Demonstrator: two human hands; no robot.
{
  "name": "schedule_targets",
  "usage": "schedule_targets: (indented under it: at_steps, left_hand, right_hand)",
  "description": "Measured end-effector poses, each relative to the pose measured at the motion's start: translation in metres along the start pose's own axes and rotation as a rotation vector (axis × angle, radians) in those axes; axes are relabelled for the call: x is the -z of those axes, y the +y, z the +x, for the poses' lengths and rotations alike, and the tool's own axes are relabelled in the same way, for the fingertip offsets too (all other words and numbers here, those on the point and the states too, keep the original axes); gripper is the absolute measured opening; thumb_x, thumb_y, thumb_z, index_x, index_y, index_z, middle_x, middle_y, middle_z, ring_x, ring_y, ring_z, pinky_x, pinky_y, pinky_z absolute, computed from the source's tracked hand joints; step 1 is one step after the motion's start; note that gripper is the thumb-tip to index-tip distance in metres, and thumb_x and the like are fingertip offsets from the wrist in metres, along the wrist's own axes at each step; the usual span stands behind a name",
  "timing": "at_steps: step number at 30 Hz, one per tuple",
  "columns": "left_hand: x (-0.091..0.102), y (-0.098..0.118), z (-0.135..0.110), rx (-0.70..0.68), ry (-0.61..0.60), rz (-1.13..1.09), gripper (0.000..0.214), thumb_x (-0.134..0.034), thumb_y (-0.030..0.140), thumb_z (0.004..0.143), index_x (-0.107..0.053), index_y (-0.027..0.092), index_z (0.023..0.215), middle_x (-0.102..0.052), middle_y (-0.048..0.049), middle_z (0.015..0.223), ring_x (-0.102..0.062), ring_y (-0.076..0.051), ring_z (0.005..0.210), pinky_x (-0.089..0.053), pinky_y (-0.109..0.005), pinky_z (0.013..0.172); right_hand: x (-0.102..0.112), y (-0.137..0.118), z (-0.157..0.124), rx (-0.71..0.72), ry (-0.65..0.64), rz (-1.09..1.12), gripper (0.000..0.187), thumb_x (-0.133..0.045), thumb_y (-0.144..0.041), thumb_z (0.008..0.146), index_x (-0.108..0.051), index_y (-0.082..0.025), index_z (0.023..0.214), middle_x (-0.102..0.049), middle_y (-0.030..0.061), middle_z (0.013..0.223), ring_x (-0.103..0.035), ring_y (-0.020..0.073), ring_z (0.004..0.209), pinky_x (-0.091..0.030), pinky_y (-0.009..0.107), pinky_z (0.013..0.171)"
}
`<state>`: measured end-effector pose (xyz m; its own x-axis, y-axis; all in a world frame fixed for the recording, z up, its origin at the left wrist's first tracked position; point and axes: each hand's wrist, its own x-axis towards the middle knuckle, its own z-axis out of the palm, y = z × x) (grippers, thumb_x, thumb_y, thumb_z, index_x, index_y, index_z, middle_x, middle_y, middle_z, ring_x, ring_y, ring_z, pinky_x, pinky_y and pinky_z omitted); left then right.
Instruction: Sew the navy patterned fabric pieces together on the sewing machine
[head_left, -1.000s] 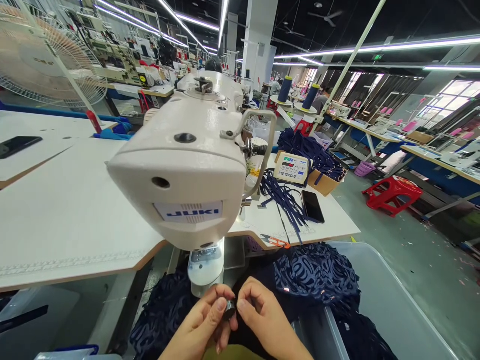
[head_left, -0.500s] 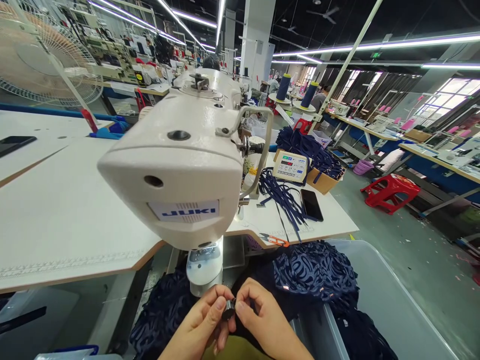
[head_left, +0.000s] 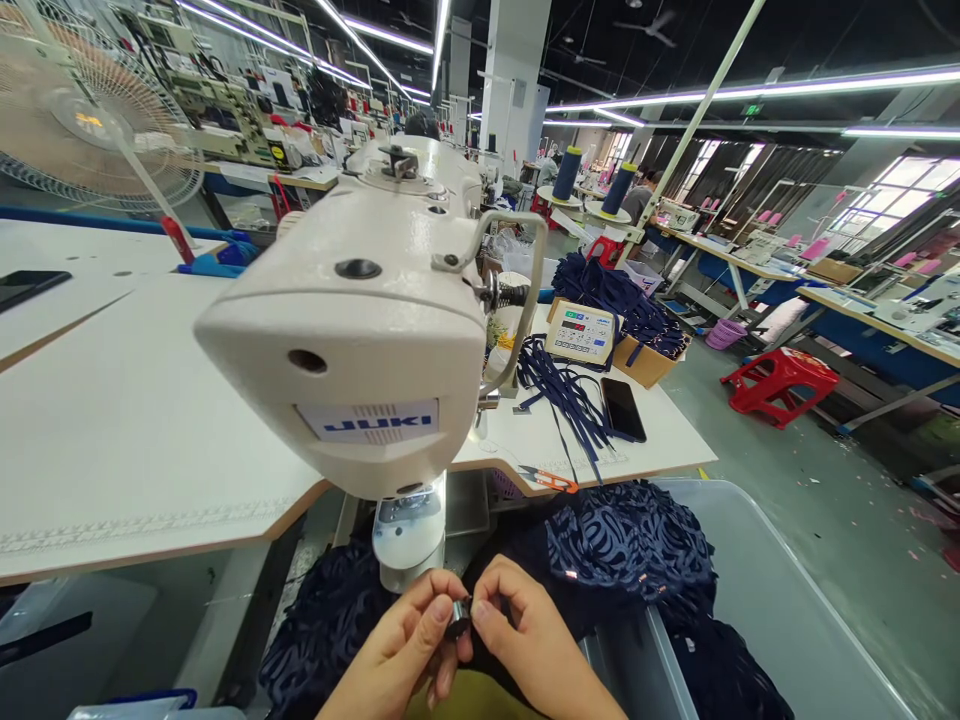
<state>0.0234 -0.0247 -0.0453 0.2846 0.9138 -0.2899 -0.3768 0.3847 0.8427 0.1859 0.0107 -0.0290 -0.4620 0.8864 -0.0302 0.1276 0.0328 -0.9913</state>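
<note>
We have the metal part (head_left: 457,618) in our left hand (head_left: 409,640), its fingers closed round it; its long axis is hard to tell. Our right hand (head_left: 525,625) sits just right of it, fingertips drawn together at its edge; what they grip, we cannot tell. Navy lace (head_left: 630,545) lies heaped over the wall of a bin (head_left: 780,620); on the surface (head_left: 671,445), a box (head_left: 651,372) holds straps (head_left: 637,308).

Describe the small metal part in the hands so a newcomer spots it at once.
Find the big white JUKI machine head, then look down past its pale lower arm. There the left hand pinches the small metal part, close beside the right hand. It is rounded and dark grey with a metallic shine, unlike the soft navy patterned fabric nearby.
</note>
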Motion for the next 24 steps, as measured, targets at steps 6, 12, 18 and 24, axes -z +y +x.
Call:
schedule_targets:
  at_steps: [6, 12, 18, 24]
  left_hand:
    - [-0.0013, 0.0012, -0.0028, -0.005, 0.026, 0.001, 0.039, -0.056, 0.057, 0.084, -0.05, 0.02, 0.095, -0.063, 0.0015, 0.067, -0.045, -0.003, 0.046, -0.026, -0.016, 0.043]
    - [0.0018, -0.0038, 0.0002, -0.027, 0.013, 0.035, 0.039, -0.055, 0.057, 0.083, -0.05, 0.02, 0.094, -0.062, 0.0013, 0.066, -0.043, -0.004, 0.043, -0.025, -0.017, 0.042]
    - [-0.0023, 0.0028, -0.0034, -0.012, 0.009, 0.102, 0.039, -0.052, 0.058, 0.085, -0.051, 0.02, 0.096, -0.061, 0.0019, 0.068, -0.043, -0.004, 0.047, -0.03, -0.018, 0.047]
    - [-0.002, 0.0033, -0.005, -0.017, 0.054, 0.172, 0.042, -0.051, 0.059, 0.085, -0.052, 0.02, 0.1, -0.061, 0.0014, 0.069, -0.043, -0.006, 0.048, -0.034, -0.021, 0.052]
  right_hand:
    - [-0.0015, 0.0025, 0.0007, -0.007, 0.002, 0.003, 0.014, -0.054, -0.02, 0.085, -0.052, -0.019, 0.072, -0.048, -0.0016, 0.075, -0.047, 0.0135, 0.071, -0.038, 0.025, 0.068]
    - [-0.0005, 0.0037, 0.0009, -0.005, 0.002, 0.013, 0.013, -0.055, -0.018, 0.085, -0.053, -0.018, 0.072, -0.048, -0.0016, 0.075, -0.047, 0.0133, 0.072, -0.038, 0.025, 0.067]
    - [0.0007, 0.0042, -0.0002, 0.023, 0.017, -0.022, 0.014, -0.057, -0.025, 0.087, -0.056, -0.018, 0.075, -0.048, -0.0015, 0.076, -0.047, 0.0132, 0.072, -0.038, 0.024, 0.067]
    - [-0.0001, 0.0057, 0.0005, 0.078, 0.06, 0.033, 0.016, -0.06, -0.035, 0.089, -0.063, -0.02, 0.085, -0.054, 0.0008, 0.082, -0.052, 0.015, 0.077, -0.041, 0.026, 0.071]
